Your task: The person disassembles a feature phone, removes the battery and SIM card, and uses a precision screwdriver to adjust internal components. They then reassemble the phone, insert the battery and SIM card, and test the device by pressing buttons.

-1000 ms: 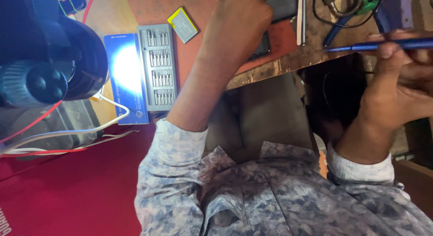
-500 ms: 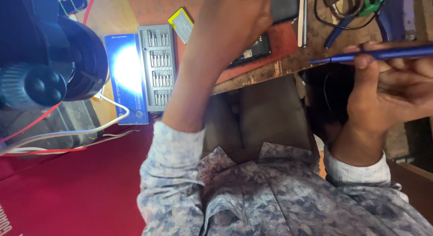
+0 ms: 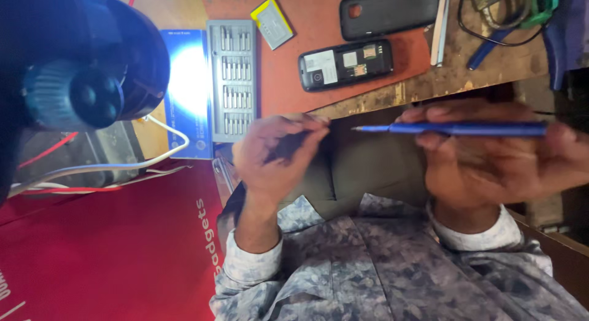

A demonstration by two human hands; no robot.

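The view is upside down relative to the bench: the person's patterned grey shirt fills the lower edge and the workbench lies along the top.

The right hand [image 3: 491, 164] grips a slim blue metal screwdriver [image 3: 460, 129], fingers and thumb clenched around the rear half of the handle. The tool lies nearly horizontal, its fine silver tip pointing toward the left hand, held in the air in front of the bench edge and above the person's lap. The shaft is a uniform blue with a narrow tapering neck before the tip; the tip is too small to tell its type.

The left hand [image 3: 279, 152] is curled, fingertips pinched together just beside the screwdriver tip. Whether it holds anything between the fingers cannot be told.

On the orange-red work mat [image 3: 294, 81] rests a black mobile phone with its back removed [image 3: 345, 64], internal compartment exposed. Its black plastic back cover [image 3: 389, 13] lies just beyond it. A small grey battery with a yellow edge [image 3: 273, 22] sits near the mat's left part. A grey tray of screwdriver bits in rows [image 3: 232, 80] lies beside the mat, with a blue box lid [image 3: 187, 91] against it. A dark round lamp head [image 3: 86, 63] occupies the upper left.
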